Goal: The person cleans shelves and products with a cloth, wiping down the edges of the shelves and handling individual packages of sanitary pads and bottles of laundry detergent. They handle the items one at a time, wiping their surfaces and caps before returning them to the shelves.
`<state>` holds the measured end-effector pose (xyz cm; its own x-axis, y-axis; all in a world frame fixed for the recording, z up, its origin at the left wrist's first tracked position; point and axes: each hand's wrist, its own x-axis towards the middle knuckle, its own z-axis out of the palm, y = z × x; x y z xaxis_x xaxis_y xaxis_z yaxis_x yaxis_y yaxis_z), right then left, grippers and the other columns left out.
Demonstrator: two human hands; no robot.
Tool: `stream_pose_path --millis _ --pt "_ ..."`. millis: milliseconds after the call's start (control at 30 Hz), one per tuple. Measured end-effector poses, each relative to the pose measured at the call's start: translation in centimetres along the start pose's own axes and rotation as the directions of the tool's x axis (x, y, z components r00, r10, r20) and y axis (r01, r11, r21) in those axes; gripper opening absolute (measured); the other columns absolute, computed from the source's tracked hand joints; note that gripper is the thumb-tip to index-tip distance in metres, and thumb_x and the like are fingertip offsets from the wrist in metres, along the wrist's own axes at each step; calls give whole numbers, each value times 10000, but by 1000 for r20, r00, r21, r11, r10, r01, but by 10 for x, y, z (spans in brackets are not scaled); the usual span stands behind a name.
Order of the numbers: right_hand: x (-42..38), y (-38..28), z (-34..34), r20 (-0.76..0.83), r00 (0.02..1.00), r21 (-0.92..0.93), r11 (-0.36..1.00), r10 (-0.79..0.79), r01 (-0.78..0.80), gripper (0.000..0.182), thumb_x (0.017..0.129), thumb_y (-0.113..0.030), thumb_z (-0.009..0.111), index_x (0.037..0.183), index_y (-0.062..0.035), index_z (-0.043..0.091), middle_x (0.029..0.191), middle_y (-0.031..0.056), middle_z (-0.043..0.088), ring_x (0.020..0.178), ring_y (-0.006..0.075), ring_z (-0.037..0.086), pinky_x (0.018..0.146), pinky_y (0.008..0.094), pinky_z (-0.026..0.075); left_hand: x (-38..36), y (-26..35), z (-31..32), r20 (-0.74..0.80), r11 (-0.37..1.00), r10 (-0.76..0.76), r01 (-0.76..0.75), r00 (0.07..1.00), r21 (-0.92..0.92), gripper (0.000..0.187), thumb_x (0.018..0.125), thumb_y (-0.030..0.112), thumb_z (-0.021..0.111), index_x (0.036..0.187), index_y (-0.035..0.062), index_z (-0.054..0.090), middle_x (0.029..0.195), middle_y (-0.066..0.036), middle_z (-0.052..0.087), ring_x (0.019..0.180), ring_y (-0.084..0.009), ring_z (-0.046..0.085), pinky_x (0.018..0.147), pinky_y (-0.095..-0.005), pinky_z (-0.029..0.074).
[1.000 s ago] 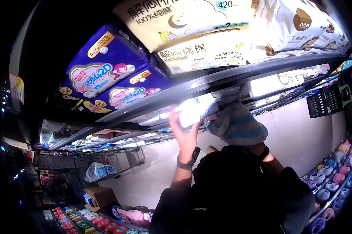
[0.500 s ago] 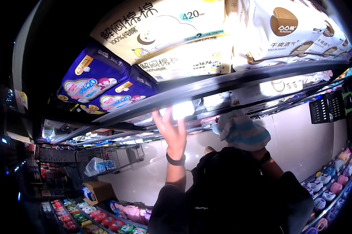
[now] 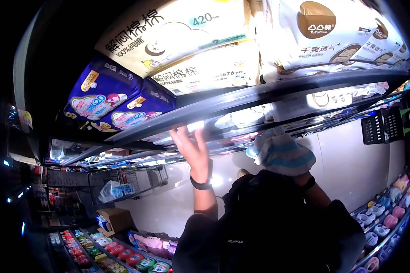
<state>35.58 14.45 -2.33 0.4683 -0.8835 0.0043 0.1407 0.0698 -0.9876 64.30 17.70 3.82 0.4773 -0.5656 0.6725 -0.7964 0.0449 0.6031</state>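
My left hand (image 3: 192, 152) reaches up to the underside of the dark shelf rail (image 3: 214, 105), fingers spread, fingertips overlapping packs on the level below. A dark band circles its wrist. A blue-and-white striped cloth (image 3: 284, 154) is bunched over my right hand, which holds it near the shelf's front; the fingers are hidden in the folds. Above the rail stand cream packs of pads (image 3: 168, 41), dark blue packs of pads (image 3: 100, 95) and white packs marked TuTuCare (image 3: 318, 36).
A black basket (image 3: 382, 127) is at the far right. To the left are a wire cart (image 3: 145, 179) with a plastic bag in it and a cardboard box (image 3: 116, 220). Bottles line the shelves (image 3: 373, 239) behind me, across the pale tiled floor (image 3: 341, 159).
My left hand has shifted slightly left along the shelf. The upper packs sit a little further left in view. My right hand and the cloth have barely moved.
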Motion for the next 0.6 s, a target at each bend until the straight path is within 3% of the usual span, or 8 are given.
stream_pose_path --millis 67,133,200,267,467,600 --pt "-1 -1 0 -5 1000 2 1000 -4 4 442 828 -217 689 1196 -26 534 1049 114 644 945 224 638 815 294 506 1 2 1 26 995 71 -73 997 62 405 830 -67 652 1210 -8 524 1198 -174 463 939 -252 561 671 -287 493" --pt "-1 -1 1 -10 1000 2 1000 -5 5 442 832 -218 685 1199 -27 530 1050 113 643 948 222 636 818 294 505 0 4 3 156 985 25 -51 987 165 482 805 -60 688 1255 40 546 1212 -195 475 957 -282 560 709 -329 495" --pt "-2 -1 1 -17 1000 2 1000 -6 6 442 835 -219 680 1202 -28 526 1052 111 642 950 221 635 821 293 504 3 4 10 228 963 120 -169 966 209 520 777 -42 722 1258 55 554 1202 -209 494 1011 -358 537 799 -400 478" --pt "-5 -1 1 -30 1000 -3 1000 -1 1 441 838 -221 676 1205 -29 523 1054 110 641 953 220 634 824 293 503 3 4 17 205 963 117 -161 972 216 530 757 -7 749 1247 51 557 1223 -222 508 1111 -426 498 893 -473 432" --pt "-13 -1 4 -58 998 -4 1000 2 -2 441 848 -225 663 1214 -31 512 1060 105 638 960 217 630 833 292 500 1 -4 28 266 913 92 -188 959 362 424 830 152 722 1198 13 565 1263 -237 486 1199 -441 405 984 -495 375" --pt "-17 -1 5 -61 998 -10 1000 8 -9 440 855 -227 654 1220 -33 504 1063 102 636 965 215 627 839 291 498 1 0 30 279 909 83 -188 957 372 418 842 174 712 1194 5 563 1284 -249 449 1201 -460 364 997 -522 348"
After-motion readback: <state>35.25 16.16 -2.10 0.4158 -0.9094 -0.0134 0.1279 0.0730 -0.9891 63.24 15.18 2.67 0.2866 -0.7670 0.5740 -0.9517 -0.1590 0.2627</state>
